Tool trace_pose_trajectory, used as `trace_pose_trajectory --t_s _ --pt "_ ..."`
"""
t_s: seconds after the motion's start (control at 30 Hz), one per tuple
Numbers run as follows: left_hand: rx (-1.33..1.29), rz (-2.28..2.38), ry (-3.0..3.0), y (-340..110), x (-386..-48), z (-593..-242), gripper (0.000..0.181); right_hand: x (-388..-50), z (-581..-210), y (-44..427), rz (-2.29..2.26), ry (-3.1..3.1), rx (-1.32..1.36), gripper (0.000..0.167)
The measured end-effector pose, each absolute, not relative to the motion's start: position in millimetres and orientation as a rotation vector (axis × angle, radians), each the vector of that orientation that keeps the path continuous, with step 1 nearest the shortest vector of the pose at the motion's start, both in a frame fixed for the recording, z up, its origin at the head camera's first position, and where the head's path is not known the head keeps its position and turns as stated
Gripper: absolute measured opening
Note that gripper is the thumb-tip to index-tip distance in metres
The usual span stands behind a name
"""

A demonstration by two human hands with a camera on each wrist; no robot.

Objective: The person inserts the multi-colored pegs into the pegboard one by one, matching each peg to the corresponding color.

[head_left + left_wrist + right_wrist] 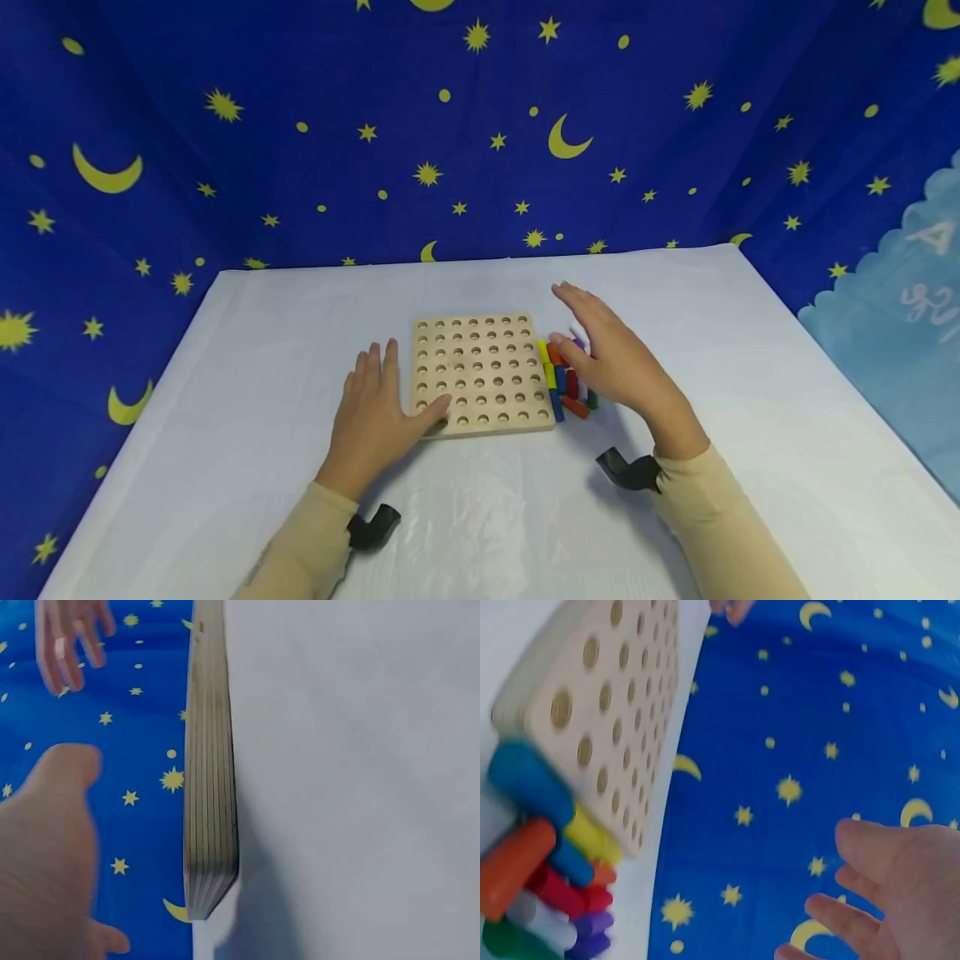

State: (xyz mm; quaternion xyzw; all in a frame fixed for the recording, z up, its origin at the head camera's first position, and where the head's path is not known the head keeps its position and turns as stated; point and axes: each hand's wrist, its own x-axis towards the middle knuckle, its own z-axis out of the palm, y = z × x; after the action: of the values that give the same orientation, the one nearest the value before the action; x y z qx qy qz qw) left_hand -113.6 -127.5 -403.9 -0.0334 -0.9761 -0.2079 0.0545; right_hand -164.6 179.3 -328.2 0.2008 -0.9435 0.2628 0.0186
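Observation:
A light wooden board [480, 375] with rows of round holes lies flat on the white table; its layered side edge [210, 765] shows in the left wrist view. My left hand [375, 421] is at the board's left side, fingers extended, thumb over the near left corner; contact is unclear. Colored pegs [572, 383] lie in a pile along the board's right edge, yellow, blue, red, orange, green, white and purple. Over the pile my right hand [618, 358] hovers with fingers extended, hiding part of it. In the right wrist view the pegs [559, 877] touch or nearly touch the board [600, 712].
White cloth covers the table [285, 333]. A dark blue curtain [337, 125] with yellow stars and moons stands behind and to the sides. At the far right is a light blue panel [900, 283] with pale letters. Each wrist carries a black mount.

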Motion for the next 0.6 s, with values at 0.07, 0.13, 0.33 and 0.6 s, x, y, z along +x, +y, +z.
trace_pose_trajectory --t_s 0.07,0.13,0.33,0.6 --pt "-0.107 -0.640 -2.975 -129.5 -113.0 -412.1 0.120 -169.9 -329.8 186.7 0.885 -2.937 0.581 0.063" --pt "-0.116 -0.650 -2.980 -130.3 -111.8 -419.1 0.123 -175.3 -331.6 193.2 0.913 -2.956 0.532 0.061" --pt "-0.137 -0.690 -3.019 -128.3 -107.5 -432.4 0.132 -191.2 -344.0 210.9 0.885 -3.106 0.407 0.054" --pt "-0.248 -0.745 -3.035 -126.4 -106.9 -437.0 0.138 -221.9 -369.4 226.4 0.727 -3.297 0.438 0.051"
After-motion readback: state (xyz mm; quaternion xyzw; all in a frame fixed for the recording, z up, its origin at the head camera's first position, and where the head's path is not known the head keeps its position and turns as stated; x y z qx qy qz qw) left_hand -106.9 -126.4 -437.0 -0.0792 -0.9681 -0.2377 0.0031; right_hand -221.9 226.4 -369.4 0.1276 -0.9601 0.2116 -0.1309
